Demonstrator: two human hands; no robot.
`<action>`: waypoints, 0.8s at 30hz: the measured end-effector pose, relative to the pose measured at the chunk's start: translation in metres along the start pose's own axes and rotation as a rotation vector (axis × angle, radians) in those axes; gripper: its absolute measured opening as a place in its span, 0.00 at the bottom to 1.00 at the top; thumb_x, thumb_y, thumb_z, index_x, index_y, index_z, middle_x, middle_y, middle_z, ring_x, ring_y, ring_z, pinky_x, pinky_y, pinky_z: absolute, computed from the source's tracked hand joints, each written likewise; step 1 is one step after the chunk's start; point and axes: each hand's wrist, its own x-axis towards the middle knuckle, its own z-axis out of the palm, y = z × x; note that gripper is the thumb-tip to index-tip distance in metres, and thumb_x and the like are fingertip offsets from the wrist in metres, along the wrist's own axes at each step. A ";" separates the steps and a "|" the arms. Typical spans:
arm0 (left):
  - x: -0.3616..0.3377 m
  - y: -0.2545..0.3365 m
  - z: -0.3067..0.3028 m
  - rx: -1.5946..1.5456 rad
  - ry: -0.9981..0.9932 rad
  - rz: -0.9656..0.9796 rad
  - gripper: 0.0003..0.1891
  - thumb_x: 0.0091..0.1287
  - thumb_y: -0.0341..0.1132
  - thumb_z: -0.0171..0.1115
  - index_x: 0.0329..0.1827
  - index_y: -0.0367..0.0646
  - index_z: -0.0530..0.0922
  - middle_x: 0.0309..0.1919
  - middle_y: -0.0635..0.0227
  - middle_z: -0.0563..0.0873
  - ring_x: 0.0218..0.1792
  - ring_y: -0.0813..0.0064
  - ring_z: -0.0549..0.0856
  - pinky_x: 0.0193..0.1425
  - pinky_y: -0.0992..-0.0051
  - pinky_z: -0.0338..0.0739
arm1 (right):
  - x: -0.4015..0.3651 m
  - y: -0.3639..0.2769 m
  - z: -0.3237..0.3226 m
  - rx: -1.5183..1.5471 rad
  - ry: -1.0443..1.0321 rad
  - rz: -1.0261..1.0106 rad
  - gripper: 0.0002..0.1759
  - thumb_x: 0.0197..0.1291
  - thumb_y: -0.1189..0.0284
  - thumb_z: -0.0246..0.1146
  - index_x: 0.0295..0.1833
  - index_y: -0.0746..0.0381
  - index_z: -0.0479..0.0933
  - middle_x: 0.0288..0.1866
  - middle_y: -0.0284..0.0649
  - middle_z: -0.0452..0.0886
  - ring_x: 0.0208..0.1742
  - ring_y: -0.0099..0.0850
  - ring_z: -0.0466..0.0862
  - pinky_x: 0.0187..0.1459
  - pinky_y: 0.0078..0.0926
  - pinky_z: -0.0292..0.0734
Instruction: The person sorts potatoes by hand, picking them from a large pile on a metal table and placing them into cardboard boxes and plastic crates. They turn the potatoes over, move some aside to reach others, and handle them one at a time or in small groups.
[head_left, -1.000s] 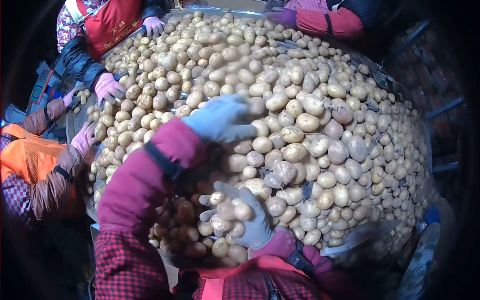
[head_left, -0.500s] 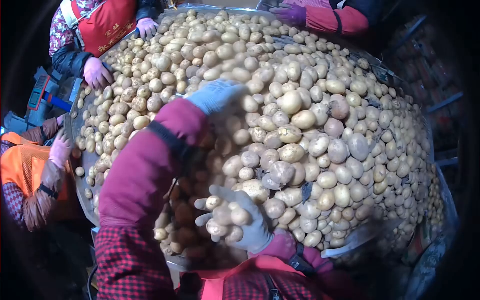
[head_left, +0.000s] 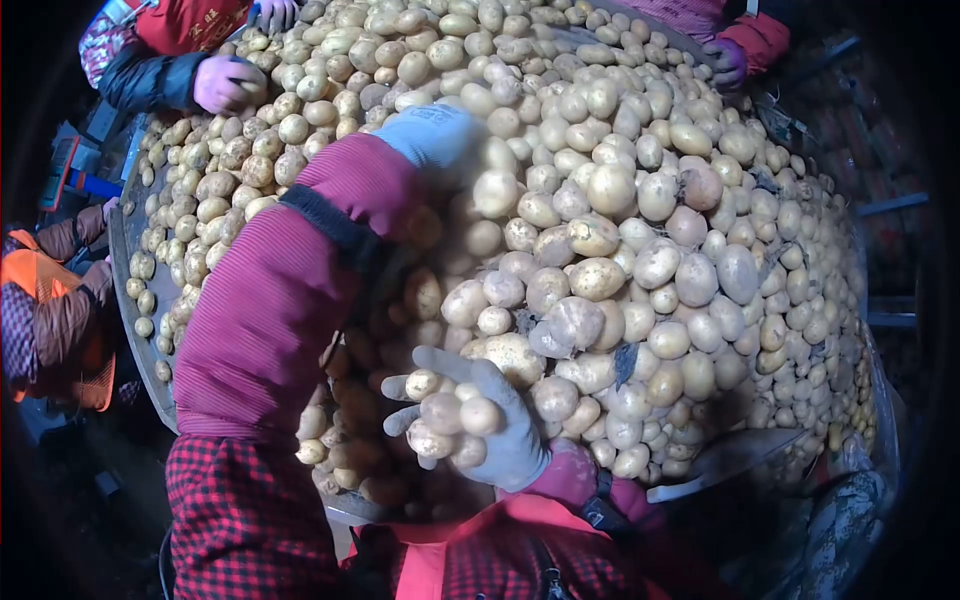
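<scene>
Here, right hand (head_left: 470, 425), in a pale work glove, is turned palm up at the near edge of the potato heap (head_left: 640, 230), fingers curled loosely around a clutch of small potatoes (head_left: 452, 412). Four or five lie in the palm, touching one another. Just beyond its fingertips sits a larger pale potato (head_left: 512, 356), with the main slope of the heap rising up and to the right of that. Left hand (head_left: 438, 135), in a grey-blue glove, is stretched well beyond the right hand, lying on the upper part of the heap. Its fingers are blurred and sunk among the potatoes, so cannot tell whether it grips anything. The maroon sleeve (head_left: 270, 300) runs from it back toward the body, passing left of the right hand. Far left of the left hand, a co-worker's pink-gloved hand (head_left: 225, 82) rests on potatoes near the metal rim (head_left: 122, 275). Far right of it, a purple-gloved hand (head_left: 727, 62) touches the heap's far edge.
</scene>
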 end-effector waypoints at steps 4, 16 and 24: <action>-0.008 -0.002 0.009 -0.212 0.048 -0.001 0.19 0.63 0.45 0.68 0.55 0.48 0.84 0.48 0.58 0.90 0.51 0.52 0.89 0.55 0.56 0.82 | -0.002 0.000 -0.005 0.012 0.021 0.014 0.28 0.75 0.66 0.60 0.78 0.51 0.68 0.68 0.46 0.75 0.56 0.45 0.84 0.47 0.34 0.83; 0.001 -0.012 0.027 0.046 0.032 0.127 0.21 0.74 0.55 0.56 0.44 0.48 0.89 0.39 0.51 0.90 0.44 0.45 0.89 0.52 0.50 0.82 | 0.000 -0.001 -0.005 0.033 0.078 0.071 0.29 0.78 0.57 0.57 0.79 0.51 0.67 0.71 0.49 0.74 0.60 0.49 0.83 0.50 0.41 0.83; -0.066 -0.015 0.018 -0.024 -0.124 0.072 0.20 0.72 0.55 0.61 0.53 0.52 0.89 0.50 0.56 0.89 0.50 0.48 0.88 0.56 0.53 0.82 | 0.002 0.002 -0.006 -0.012 0.057 0.065 0.32 0.79 0.47 0.53 0.80 0.51 0.66 0.75 0.51 0.72 0.64 0.52 0.82 0.54 0.47 0.83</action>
